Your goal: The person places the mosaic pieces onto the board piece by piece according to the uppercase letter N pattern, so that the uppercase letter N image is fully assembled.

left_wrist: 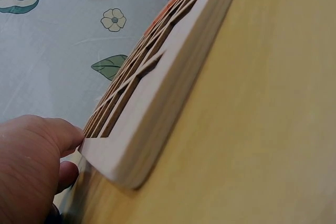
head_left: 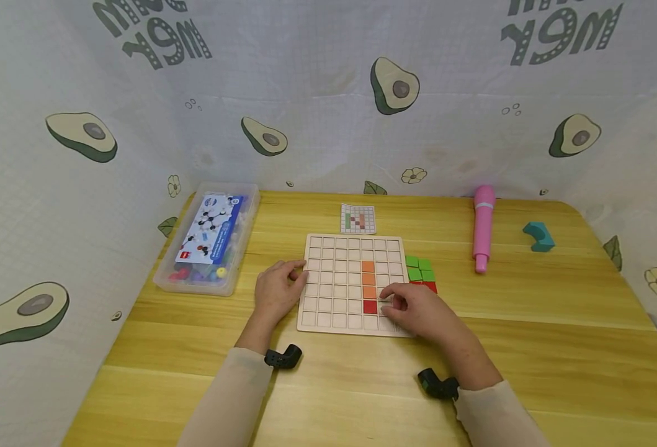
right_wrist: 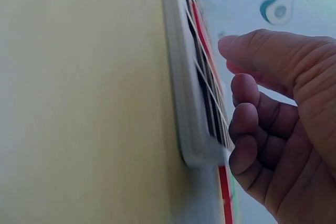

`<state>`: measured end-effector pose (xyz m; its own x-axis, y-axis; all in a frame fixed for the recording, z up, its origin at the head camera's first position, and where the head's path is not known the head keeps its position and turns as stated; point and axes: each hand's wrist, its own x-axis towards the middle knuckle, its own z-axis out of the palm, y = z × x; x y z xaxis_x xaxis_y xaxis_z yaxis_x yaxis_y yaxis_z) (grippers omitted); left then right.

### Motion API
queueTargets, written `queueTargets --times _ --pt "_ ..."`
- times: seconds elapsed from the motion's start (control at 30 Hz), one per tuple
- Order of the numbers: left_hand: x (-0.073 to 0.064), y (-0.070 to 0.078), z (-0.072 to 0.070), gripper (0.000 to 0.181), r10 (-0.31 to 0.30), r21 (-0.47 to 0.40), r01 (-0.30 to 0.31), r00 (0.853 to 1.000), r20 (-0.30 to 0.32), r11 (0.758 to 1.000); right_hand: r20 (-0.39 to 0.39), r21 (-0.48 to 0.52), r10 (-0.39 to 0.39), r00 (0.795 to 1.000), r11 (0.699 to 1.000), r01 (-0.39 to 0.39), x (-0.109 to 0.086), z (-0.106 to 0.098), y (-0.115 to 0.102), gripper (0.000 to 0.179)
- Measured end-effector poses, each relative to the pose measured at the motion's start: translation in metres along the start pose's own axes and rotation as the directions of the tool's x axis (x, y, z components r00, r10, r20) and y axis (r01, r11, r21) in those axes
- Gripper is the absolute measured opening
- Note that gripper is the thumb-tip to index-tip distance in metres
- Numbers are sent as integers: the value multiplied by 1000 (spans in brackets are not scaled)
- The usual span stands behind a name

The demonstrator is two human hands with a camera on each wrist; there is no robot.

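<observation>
A square wooden grid board (head_left: 325, 279) lies on the table in the head view. One column holds several orange tiles (head_left: 368, 279) with a red tile (head_left: 370, 307) at their lower end. My left hand (head_left: 277, 290) touches the board's left edge; the left wrist view shows its fingertips at the board's side (left_wrist: 157, 124). Over the board's lower right part, my right hand (head_left: 422, 308) has its thumb and index fingertips apart beside the red tile, with loosely curled fingers. No piece shows between them in the right wrist view, where the hand (right_wrist: 283, 114) is beside the board's edge (right_wrist: 191, 103).
Green tiles (head_left: 419, 268) and red tiles (head_left: 430, 286) lie against the board's right side. A printed pattern card (head_left: 358, 219) is behind it. To the left stands a clear plastic case (head_left: 224, 282); to the right lie a pink microphone-shaped object (head_left: 482, 230) and a teal arch block (head_left: 539, 237).
</observation>
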<state>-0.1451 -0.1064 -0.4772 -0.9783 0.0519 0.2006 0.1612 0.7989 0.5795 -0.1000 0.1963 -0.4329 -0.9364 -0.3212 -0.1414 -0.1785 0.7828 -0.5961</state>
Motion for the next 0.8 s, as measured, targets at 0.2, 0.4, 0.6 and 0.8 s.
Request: queueTargets --times 0.2,0.4,0.6,0.8 --pt "-1 0 -1 30 1 -6 -1 1000 -2 1000 -43 33 45 998 998 -44 -1 -15 19 21" --pt "-1 0 -1 30 -6 -11 6 1000 6 1000 -70 48 144 987 989 -141 -6 -32 38 28" --pt "-1 0 -1 30 -7 -7 7 1000 8 1000 -75 56 245 966 969 -242 -12 -43 55 35" --pt "-1 1 -1 30 0 -6 0 1000 1 1000 -64 52 282 957 959 -279 -14 -45 65 39"
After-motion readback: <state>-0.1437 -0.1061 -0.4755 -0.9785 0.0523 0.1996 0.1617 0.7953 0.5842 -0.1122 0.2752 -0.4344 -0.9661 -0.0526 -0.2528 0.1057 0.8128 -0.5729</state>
